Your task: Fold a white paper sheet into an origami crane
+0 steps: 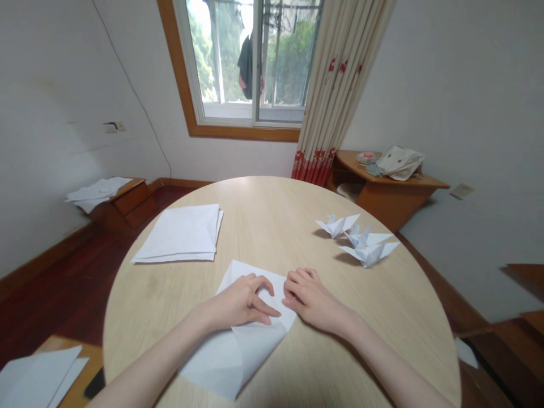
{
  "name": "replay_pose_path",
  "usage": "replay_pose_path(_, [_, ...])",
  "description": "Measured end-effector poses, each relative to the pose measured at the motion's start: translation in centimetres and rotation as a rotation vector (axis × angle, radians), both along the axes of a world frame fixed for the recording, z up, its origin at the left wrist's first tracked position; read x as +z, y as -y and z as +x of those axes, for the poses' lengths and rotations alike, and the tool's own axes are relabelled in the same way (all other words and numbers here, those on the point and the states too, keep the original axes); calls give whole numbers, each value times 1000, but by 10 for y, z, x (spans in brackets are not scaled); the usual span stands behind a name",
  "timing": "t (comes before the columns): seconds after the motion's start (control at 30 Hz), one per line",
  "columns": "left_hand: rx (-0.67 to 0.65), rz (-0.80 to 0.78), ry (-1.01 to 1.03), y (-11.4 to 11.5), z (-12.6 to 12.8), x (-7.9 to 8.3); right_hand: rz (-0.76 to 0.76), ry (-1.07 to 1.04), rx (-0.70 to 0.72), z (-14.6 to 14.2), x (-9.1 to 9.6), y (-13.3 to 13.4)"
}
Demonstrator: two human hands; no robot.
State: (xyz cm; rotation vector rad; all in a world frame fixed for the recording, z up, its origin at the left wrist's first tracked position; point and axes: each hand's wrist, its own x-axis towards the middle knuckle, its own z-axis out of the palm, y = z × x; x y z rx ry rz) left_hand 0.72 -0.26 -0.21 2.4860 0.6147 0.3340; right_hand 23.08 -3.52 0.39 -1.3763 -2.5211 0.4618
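Observation:
A white sheet of paper (221, 357) lies partly folded on the round table, with a flap turned over across its lower part. My left hand (249, 300) rests on top of the sheet, its thumb and fingers apart and touching the folded flap. At the sheet's right edge, my right hand (312, 297) has its fingers curled together on the paper's corner; the fingertips are partly hidden. Several folded paper cranes (368, 249) stand on the table beyond my right hand. A stack of white paper (181, 232) lies beyond my left hand.
The round wooden table (272, 209) fills the middle of the view. Loose paper (38, 377) lies on a lower surface at bottom left. A small cabinet (131, 204) stands at left, and a corner desk (382, 192) carrying a cloth bag (402, 161) at back right.

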Motion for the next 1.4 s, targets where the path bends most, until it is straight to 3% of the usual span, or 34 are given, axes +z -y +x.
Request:
replay_pose_path(0.67, [38, 77, -21, 5, 1, 1, 121, 0, -255, 28, -10, -24])
replay_pose_path(1.0, [41, 85, -32, 5, 1, 3, 181, 28, -297, 42, -19, -34])
replay_pose_path(1.2, [38, 67, -23, 5, 1, 4, 242, 110, -299, 36, -10, -28])
replay_pose_path(1.4, [56, 32, -28, 6, 2, 7, 263, 155, -194, 21, 8, -10])
